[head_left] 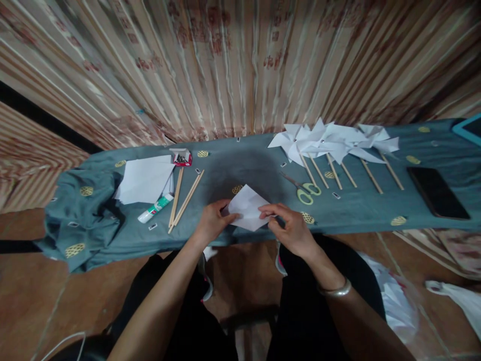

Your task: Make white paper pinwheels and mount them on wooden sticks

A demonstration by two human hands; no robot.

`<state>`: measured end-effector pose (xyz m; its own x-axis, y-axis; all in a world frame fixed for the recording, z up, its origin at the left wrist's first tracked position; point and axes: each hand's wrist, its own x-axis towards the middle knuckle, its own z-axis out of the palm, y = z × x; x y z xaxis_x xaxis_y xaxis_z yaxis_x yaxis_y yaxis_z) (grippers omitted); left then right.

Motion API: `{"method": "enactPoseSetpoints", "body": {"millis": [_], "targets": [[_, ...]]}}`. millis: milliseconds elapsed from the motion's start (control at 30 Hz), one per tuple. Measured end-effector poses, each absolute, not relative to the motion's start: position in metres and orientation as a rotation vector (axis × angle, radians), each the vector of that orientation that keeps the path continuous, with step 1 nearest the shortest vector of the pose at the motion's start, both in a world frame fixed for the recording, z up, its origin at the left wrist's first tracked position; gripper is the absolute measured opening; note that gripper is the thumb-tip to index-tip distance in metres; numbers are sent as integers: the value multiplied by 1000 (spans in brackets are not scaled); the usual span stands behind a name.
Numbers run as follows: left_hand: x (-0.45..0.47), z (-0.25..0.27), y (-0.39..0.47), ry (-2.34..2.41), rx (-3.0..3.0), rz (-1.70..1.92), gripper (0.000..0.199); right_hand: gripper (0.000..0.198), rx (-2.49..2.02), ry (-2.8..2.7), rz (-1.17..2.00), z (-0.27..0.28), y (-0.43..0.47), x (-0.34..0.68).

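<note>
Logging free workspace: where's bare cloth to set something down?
Bare cloth shows beyond the held paper, between the red box and scissors; also on the near side of the pinwheels, between scissors and phone. The left is crowded: paper stack, glue stick, wooden sticks.

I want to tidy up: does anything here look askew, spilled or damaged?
Only the blue-green cloth stands out: its left end is bunched in a crumpled heap, while most of it lies fairly flat. The red box is open, but I see nothing spilled, and the held paper shows no visible tear.
</note>
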<state>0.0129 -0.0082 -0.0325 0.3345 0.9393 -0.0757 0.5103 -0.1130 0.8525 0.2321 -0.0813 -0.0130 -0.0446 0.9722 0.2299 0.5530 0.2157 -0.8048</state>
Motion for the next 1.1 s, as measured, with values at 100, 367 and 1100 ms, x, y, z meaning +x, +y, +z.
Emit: {"method": "enactPoseSetpoints", "body": {"millis": [100,367,1100], "targets": [[18,-29,-5,1393,1770,612,18,25,-1527,-1690,556,-13,-80,250],[19,-20,6,1428,1595,1020,20,36,-2051,-1699,-89,-36,-45,309],[55,8,14,984,621,1389,37,35,-2305,-1865,187,-20,-95,288]]}}
